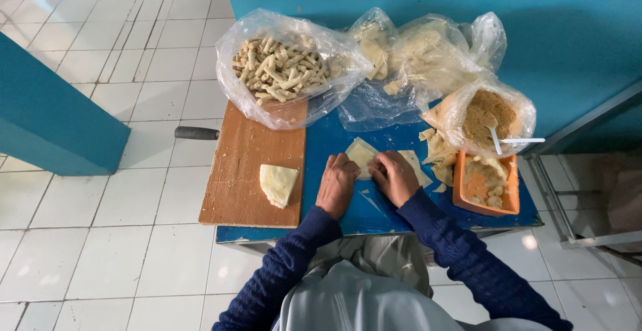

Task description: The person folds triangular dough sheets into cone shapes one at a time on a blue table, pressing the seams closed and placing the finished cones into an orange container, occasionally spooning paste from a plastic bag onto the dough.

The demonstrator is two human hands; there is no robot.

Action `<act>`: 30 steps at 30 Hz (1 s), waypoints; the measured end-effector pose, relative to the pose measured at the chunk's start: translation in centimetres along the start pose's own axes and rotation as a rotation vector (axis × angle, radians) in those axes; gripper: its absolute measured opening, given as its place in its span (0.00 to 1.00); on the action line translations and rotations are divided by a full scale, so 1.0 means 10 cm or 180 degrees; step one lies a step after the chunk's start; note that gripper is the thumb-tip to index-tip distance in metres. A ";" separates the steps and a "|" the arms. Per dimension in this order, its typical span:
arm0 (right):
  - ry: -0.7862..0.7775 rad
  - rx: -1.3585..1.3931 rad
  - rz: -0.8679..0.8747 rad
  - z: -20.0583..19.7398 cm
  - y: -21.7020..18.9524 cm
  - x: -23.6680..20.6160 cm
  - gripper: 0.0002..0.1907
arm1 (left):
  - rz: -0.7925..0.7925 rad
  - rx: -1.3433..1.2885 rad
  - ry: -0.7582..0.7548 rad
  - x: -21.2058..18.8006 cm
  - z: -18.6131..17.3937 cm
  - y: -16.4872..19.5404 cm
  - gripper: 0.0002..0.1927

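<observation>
Rolling step: our left hand and right hand pinch one thin pale pastry sheet on the blue desk; next needs tight, even curling.

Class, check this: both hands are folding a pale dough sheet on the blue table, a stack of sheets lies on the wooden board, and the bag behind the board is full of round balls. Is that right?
Not quite. The head view shows the bag behind the wooden board full of finger-shaped rolls, not round balls. The rest stands: left hand and right hand on the dough sheet on the blue table, a stack of sheets on the board.
</observation>
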State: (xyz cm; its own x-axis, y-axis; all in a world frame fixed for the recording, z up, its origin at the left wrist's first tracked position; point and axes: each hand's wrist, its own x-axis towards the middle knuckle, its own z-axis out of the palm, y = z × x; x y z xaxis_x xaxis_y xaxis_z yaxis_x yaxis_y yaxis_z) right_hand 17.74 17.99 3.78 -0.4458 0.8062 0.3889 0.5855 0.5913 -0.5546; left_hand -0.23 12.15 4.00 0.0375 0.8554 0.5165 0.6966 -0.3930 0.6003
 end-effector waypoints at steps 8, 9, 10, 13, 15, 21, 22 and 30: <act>0.0072 -0.0271 -0.0923 -0.03 -0.08 -0.05 0.08 | -0.0125 -0.0384 -0.0051 0.02 0.00 0.01 0.02; 0.0041 -0.0274 -0.0990 -0.04 -0.08 -0.05 0.08 | -0.0122 -0.0433 -0.0079 0.01 -0.01 0.01 0.02; -0.0001 -0.0290 -0.0952 -0.05 -0.07 -0.04 0.08 | -0.0123 -0.0485 -0.0108 0.00 -0.02 0.01 0.02; -0.0102 -0.0351 -0.0914 -0.05 -0.05 -0.02 0.07 | -0.0090 -0.0482 -0.0208 -0.01 -0.03 0.02 0.07; -0.0103 -0.0430 -0.1041 -0.04 -0.04 0.02 0.08 | -0.0062 -0.0460 -0.0188 0.01 -0.05 0.02 0.05; -0.0229 -0.0192 -0.0818 -0.05 -0.02 0.10 0.08 | -0.0395 -0.0516 -0.0290 0.08 -0.10 0.06 0.03; -0.0225 -0.0158 -0.0822 -0.06 -0.02 0.11 0.07 | -0.0433 -0.0511 -0.0315 0.07 -0.11 0.07 0.03; -0.0010 -0.0035 -0.0849 -0.05 -0.06 0.10 0.08 | -0.0140 -0.0209 -0.0010 0.10 -0.07 0.06 0.04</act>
State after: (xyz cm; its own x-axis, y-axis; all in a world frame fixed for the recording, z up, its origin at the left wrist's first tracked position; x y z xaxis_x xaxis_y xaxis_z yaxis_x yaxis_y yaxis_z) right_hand 17.28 18.43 4.89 -0.5874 0.6218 0.5180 0.4543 0.7831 -0.4248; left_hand -0.27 12.55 5.35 0.0101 0.8734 0.4869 0.6491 -0.3761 0.6612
